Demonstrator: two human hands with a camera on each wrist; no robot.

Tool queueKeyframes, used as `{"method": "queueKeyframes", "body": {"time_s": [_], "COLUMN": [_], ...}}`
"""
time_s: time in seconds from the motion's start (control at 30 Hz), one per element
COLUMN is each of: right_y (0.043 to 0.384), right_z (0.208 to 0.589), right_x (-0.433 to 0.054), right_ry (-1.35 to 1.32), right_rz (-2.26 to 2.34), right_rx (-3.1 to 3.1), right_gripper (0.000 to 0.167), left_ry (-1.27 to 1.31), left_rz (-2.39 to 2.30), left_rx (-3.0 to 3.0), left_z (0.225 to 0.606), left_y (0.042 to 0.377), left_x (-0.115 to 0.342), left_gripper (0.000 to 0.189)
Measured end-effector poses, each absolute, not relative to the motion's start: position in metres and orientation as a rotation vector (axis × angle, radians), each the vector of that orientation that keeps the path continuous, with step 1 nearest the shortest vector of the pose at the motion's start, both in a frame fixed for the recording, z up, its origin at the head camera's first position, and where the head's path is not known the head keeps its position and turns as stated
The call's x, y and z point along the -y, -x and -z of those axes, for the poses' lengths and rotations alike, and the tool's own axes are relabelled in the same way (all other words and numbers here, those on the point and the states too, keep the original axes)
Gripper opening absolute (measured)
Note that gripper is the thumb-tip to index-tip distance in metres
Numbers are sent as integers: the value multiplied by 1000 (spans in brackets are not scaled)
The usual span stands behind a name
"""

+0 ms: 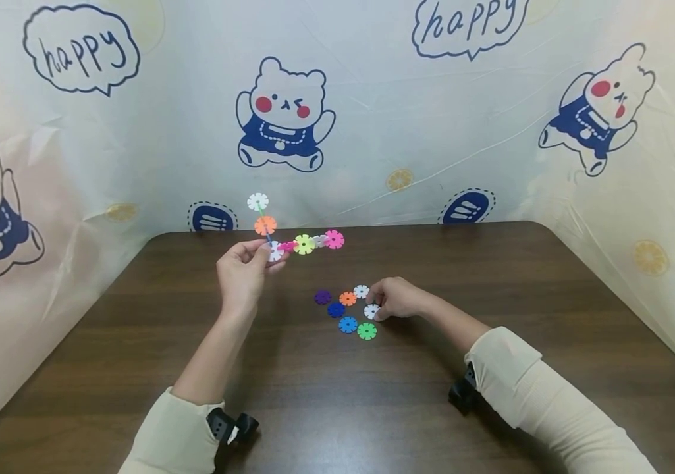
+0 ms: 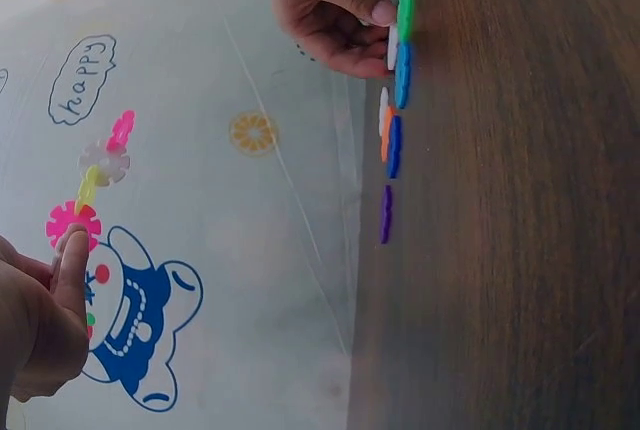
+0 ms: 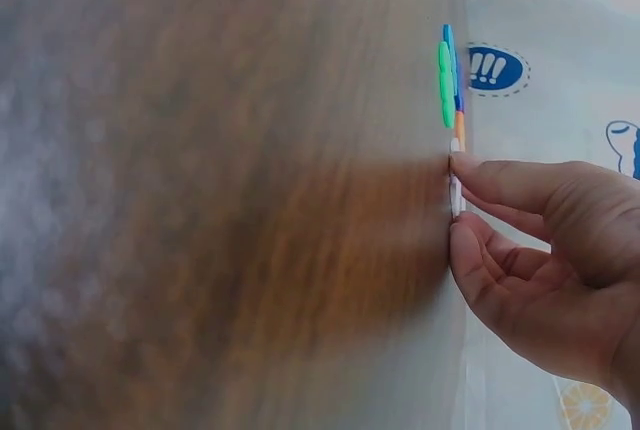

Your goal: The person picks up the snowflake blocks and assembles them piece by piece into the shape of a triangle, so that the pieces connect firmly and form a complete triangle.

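Observation:
My left hand (image 1: pixel 238 275) is raised above the table's far left part, pinching a white notched plastic disc (image 1: pixel 275 251) in a joined chain. One branch rises from it through an orange disc (image 1: pixel 265 225) to a white disc (image 1: pixel 257 201). The other branch runs right through pink, a yellow-green disc (image 1: pixel 304 244) and a clear one to a pink disc (image 1: pixel 334 239). My right hand (image 1: pixel 399 299) is low over the table, thumb and fingertips at opposite edges of a loose white disc (image 3: pixel 456 190). Fingers partly cover that disc in the head view.
Loose discs lie left of my right hand: a purple disc (image 1: pixel 323 297), a dark blue disc (image 1: pixel 336 309), an orange disc (image 1: pixel 348 299), a light blue disc (image 1: pixel 348 324), a green disc (image 1: pixel 367 331) and another white disc (image 1: pixel 361 291). A printed curtain (image 1: pixel 373 118) hangs behind the brown table (image 1: pixel 313 408).

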State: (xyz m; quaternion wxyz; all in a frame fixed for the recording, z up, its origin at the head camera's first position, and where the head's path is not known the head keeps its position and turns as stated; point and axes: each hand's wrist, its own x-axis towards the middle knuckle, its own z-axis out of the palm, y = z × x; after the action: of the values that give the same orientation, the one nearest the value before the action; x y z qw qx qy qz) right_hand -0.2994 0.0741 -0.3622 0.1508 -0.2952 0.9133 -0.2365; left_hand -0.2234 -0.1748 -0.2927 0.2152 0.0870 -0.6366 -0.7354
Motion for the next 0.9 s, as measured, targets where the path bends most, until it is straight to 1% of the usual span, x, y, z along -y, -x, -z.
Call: {"method": "queueKeyframes", "body": {"time_s": [0.1, 0.2, 0.3, 0.37, 0.5, 0.57, 0.7, 0.8, 0.9], "right_y": [299, 298, 297, 296, 291, 287, 275, 269, 265], "right_z": [363, 362, 359, 354, 342, 334, 320, 315, 314], "right_x": [-74, -75, -79, -82, -88, -90, -93, -94, -94], "right_ry": [835, 817, 804, 760, 627, 551, 483, 497, 524], "right_rz": [682, 721, 811, 916, 1250, 1512, 2000, 2156, 2199], "right_rx": [-2642, -2676, -2714, -2734, -2746, -2688, -2469, -2365, -2330], "right_gripper": [22, 18, 11, 10, 15, 17, 19, 19, 18], "left_ry": [-244, -240, -226, -219, -203, -184, -156, -157, -163], "left_rz": [2046, 2052, 2062, 2064, 2056, 2057, 2055, 2060, 2059], "left_rx": [1766, 1773, 1783, 1801, 1860, 1884, 1923, 1937, 1957], "left_z": [294, 295, 295, 294, 296, 297, 299, 300, 300], "left_y": [223, 222, 221, 220, 218, 218, 216, 216, 215], "left_x": [174, 174, 173, 172, 169, 167, 162, 159, 156], "left_gripper": [18, 18, 18, 18, 20, 21, 21, 20, 20]}}
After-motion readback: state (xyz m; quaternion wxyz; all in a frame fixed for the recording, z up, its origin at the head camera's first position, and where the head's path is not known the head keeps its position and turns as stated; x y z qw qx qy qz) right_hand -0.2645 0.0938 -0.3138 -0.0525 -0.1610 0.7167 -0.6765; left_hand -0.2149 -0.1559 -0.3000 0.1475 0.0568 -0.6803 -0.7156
